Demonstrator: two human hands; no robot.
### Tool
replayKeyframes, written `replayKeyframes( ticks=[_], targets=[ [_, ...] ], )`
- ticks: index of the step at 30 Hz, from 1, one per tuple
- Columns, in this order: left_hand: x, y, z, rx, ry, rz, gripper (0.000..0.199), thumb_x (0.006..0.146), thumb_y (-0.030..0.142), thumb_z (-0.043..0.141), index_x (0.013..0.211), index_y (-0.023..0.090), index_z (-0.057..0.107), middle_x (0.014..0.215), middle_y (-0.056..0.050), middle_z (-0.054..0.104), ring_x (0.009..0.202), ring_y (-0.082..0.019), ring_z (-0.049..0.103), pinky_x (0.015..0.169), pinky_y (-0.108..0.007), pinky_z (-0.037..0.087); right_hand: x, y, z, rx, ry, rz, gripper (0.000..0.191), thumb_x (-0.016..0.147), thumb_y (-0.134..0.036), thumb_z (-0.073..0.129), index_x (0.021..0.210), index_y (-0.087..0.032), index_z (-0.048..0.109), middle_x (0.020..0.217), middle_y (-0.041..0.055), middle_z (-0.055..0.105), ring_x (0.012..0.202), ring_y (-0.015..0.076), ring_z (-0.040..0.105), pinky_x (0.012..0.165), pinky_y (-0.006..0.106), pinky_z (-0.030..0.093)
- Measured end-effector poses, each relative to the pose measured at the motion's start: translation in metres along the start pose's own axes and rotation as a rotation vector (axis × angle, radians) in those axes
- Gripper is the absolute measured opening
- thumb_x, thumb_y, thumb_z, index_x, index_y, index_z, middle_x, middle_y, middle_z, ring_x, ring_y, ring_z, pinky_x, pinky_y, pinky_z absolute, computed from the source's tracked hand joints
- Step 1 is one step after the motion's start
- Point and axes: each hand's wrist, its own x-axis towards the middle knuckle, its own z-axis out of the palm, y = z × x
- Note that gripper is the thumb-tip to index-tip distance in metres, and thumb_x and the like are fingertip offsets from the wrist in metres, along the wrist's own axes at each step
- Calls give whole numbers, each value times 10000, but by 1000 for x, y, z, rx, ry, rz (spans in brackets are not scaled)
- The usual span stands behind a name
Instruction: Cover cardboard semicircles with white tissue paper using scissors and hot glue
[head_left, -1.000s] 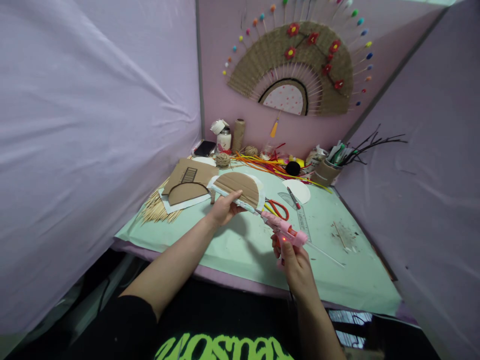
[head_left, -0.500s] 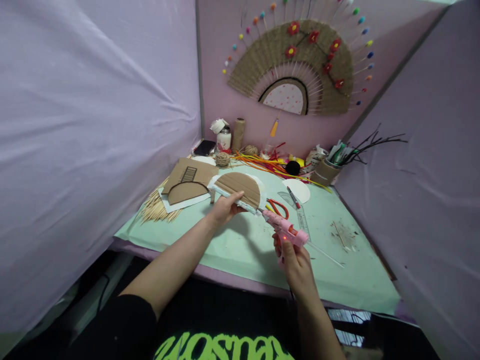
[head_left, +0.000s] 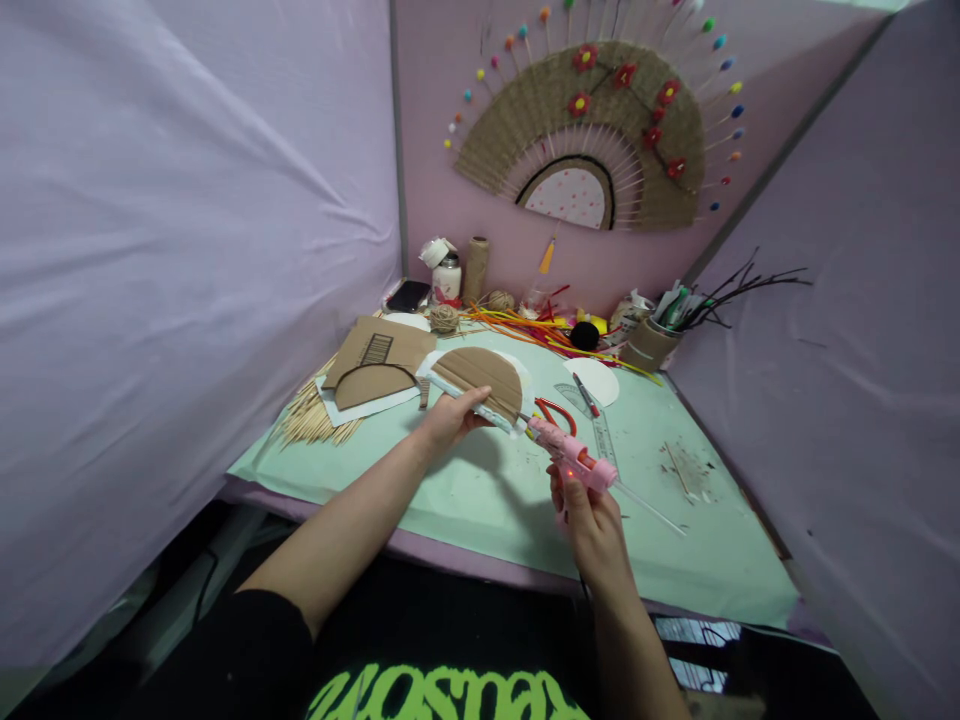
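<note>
A brown cardboard half-disc (head_left: 484,377) with pale paper around its edge is pinched in my left hand (head_left: 454,418), thumb on top near the straight edge. My right hand (head_left: 592,515) is wrapped round a pink glue gun (head_left: 574,455) with a small lit orange light and a clear glue stick out of its back. The gun's nozzle is at the right corner of the half-disc; whether it touches is too small to tell. Red-handled scissors (head_left: 559,415) lie just behind the gun.
Cardboard pieces (head_left: 375,385) lie on wooden sticks (head_left: 311,415) at the left. Behind are a jar (head_left: 448,280), twine (head_left: 444,319), coloured stems (head_left: 517,325) and a brush holder (head_left: 649,345). A white half-disc (head_left: 596,380), marker (head_left: 586,395) and ruler (head_left: 604,440) lie right. A decorated fan (head_left: 510,115) hangs behind.
The glue gun's nozzle and the half-disc's right corner have shifted very slightly to the right. Both hands keep their holds.
</note>
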Motion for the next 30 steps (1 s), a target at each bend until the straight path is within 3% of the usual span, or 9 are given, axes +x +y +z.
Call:
replayKeyframes(
  ticks=[7, 12, 16, 30],
  targets=[
    [1, -2, -1, 19, -9, 3, 325, 701, 275, 756, 971, 130, 645, 888, -86, 739, 798, -229, 708, 660, -342, 593, 0, 0, -2, -27, 11, -25, 538, 870, -633, 507, 1037, -169, 723, 884, 108, 721, 762, 233, 637, 655, 343, 515],
    [0, -2, -1, 35, -24, -6, 369, 687, 289, 762, 999, 135, 641, 923, -89, 739, 810, -223, 705, 668, -327, 583, 1, 1, -2, -7, 19, -20, 554, 872, -628, 512, 1089, -158, 710, 980, 117, 728, 842, 246, 654, 723, 357, 521],
    [-1, -1, 0, 39, -38, -11, 426, 663, 294, 782, 1029, 137, 630, 946, -90, 739, 811, -228, 705, 659, -328, 581, 1, 1, -2, -9, 3, -8, 570, 874, -637, 502, 1109, -159, 706, 955, 115, 726, 779, 231, 647, 668, 340, 511],
    [-3, -4, 1, 55, -39, -30, 454, 635, 284, 828, 1032, 143, 659, 987, -96, 735, 869, -241, 694, 747, -382, 577, 2, -1, -4, -10, 38, -2, 577, 840, -672, 505, 1028, -161, 699, 976, 124, 718, 870, 263, 649, 738, 390, 509]
  ],
)
